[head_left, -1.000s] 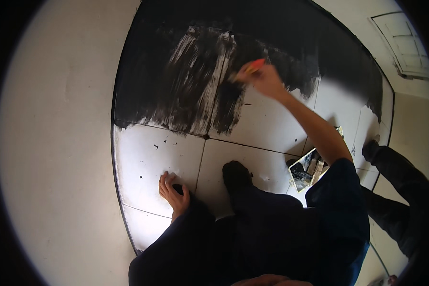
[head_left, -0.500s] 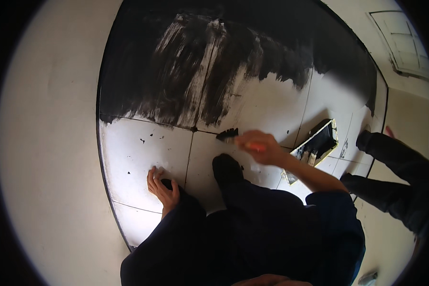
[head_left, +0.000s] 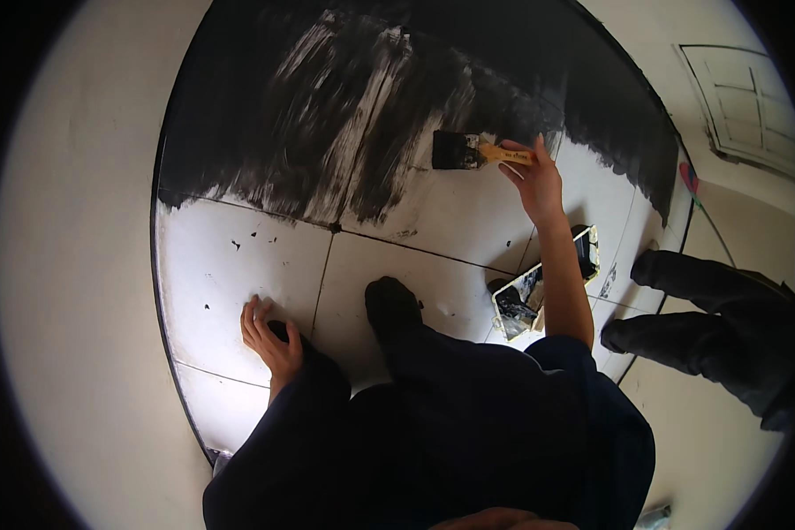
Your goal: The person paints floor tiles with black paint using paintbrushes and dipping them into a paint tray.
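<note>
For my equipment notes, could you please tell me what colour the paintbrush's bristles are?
The bristles look black, best seen in the current head view.

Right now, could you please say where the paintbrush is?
In the head view, the paintbrush is above and right of centre, in the right hand, near the black paint.

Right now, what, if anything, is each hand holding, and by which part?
The right hand holds the paintbrush by its handle; the left hand holds nothing visible.

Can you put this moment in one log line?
right hand: gripping black-bristled paintbrush | left hand: open, over white tiles | tray: partly behind forearm | black coating: partly streaky
</note>
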`<state>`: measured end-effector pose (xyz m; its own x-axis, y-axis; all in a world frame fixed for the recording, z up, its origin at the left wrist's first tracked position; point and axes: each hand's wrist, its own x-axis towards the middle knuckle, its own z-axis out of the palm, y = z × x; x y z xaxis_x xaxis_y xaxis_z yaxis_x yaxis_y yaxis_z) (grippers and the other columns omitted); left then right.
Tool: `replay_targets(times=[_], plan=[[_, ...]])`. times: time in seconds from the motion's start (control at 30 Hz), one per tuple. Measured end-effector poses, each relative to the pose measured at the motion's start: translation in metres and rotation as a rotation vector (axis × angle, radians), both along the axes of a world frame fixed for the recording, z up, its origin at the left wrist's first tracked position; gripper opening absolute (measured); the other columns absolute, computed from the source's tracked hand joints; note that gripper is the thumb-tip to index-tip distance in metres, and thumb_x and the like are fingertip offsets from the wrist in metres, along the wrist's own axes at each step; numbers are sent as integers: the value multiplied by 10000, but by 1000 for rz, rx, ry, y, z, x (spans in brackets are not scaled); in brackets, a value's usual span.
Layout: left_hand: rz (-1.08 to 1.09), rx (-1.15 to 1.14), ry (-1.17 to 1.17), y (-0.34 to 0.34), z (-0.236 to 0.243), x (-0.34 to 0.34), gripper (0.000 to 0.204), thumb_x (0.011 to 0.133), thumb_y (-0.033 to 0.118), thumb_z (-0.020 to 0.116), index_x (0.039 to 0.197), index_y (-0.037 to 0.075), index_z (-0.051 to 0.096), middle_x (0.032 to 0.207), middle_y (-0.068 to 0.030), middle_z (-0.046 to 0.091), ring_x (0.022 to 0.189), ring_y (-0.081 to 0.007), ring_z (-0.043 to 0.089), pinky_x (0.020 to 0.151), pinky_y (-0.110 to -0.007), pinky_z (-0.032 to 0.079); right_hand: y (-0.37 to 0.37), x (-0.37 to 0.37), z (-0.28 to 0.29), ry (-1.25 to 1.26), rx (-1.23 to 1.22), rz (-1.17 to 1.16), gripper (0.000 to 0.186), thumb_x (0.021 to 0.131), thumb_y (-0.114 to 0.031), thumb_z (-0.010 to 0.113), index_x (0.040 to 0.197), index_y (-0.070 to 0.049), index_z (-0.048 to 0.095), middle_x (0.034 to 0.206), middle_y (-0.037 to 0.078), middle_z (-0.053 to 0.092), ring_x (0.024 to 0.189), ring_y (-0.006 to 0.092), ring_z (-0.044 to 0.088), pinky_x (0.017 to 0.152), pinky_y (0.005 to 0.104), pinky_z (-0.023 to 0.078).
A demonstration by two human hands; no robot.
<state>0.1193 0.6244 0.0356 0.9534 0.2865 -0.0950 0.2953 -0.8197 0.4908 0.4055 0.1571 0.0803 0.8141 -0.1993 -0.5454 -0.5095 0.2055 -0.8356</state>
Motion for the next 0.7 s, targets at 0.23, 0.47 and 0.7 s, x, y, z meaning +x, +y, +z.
replay_targets(times=[0.23, 0.47, 0.7], plan=[[-4, 0, 9, 1, -4, -2, 557, 784, 102, 698, 1318, 28, 561, 1567, -154, 443, 1473, -404, 355, 1179, -567, 267, 0, -5, -9, -13, 91, -111, 494, 1085, -505, 564, 1073, -32, 709, 1164, 117, 704, 1045, 237, 638, 981, 402, 537], [1, 6, 13, -1, -4, -1, 543, 782, 115, 699, 1304, 26, 577, 1563, -160, 444, 1469, -403, 360, 1178, -572, 264, 6, -16, -2, -57, -117, 35, 284, 989, -194, 746, 1173, 22, 726, 1085, 75, 700, 1007, 173, 649, 972, 363, 547], [-4, 9, -4, 0, -5, -2, 536, 785, 129, 696, 1296, 17, 576, 1556, -161, 449, 1465, -406, 361, 1177, -575, 262, 7, -17, 18, -7, -488, 226, 292, 889, -8, 796, 1162, 79, 738, 1035, 112, 768, 895, 193, 753, 805, 308, 622]])
